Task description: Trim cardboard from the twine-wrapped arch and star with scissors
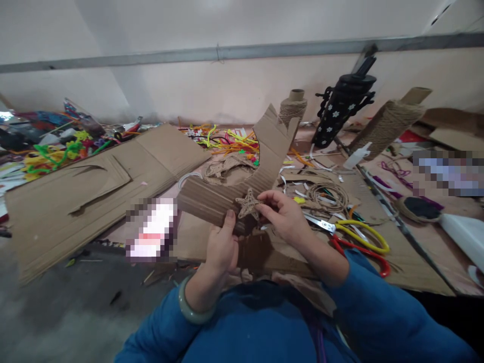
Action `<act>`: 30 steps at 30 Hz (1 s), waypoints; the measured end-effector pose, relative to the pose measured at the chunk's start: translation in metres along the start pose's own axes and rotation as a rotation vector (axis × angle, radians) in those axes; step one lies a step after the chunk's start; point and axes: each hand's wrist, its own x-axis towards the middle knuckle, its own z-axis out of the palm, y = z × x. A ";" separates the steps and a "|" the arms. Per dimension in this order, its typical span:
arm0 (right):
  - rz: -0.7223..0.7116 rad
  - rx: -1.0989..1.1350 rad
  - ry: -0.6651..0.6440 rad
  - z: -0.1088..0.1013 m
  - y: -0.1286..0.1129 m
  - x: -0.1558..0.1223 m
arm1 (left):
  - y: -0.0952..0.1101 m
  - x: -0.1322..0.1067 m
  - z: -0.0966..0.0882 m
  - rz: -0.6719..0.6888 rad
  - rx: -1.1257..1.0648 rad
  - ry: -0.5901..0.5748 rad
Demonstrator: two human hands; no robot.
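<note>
Table (427, 242) strewn with craft scraps; at its left, a big flat cardboard sheet (159, 151) hangs partly past the near edge.

Curved cardboard (266, 174) in front of the person, its far arm reaching up toward the small twine roll (293, 110); ribs show along its face, so it looks corrugated; likely light, fairly stiff across the ribs, quick to crease along them; dry and unlikely to slip; best held by the broad lower part, clear of the thin far tips, which look easiest to bend.

Scissors (327, 226) just beside the right forearm, on the table.

Left hand (222, 246) closed on the curved cardboard's near edge, thumb on top, fingers mostly hidden below; right hand (283, 214) nearly closed, thumb and forefinger pinching the star's right side.

Star (248, 203) over the lower part of the curved cardboard; whether they touch, cannot tell; looks twine-wrapped, probably very light, rough and grippy; core unseen, so stiffness uncertain; a light pinch at one point should serve; a hard squeeze could skew the arms or loosen the wrap.
</note>
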 end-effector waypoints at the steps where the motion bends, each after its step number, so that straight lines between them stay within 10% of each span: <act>1: 0.007 0.020 0.004 0.000 0.000 0.000 | 0.001 0.001 0.000 0.010 0.002 0.007; 21: -0.105 -0.185 0.042 0.004 0.006 -0.002 | -0.001 -0.002 0.000 0.115 0.106 -0.151; 30: -0.017 -0.125 0.113 -0.008 0.004 -0.005 | 0.009 0.002 0.000 0.084 0.080 -0.008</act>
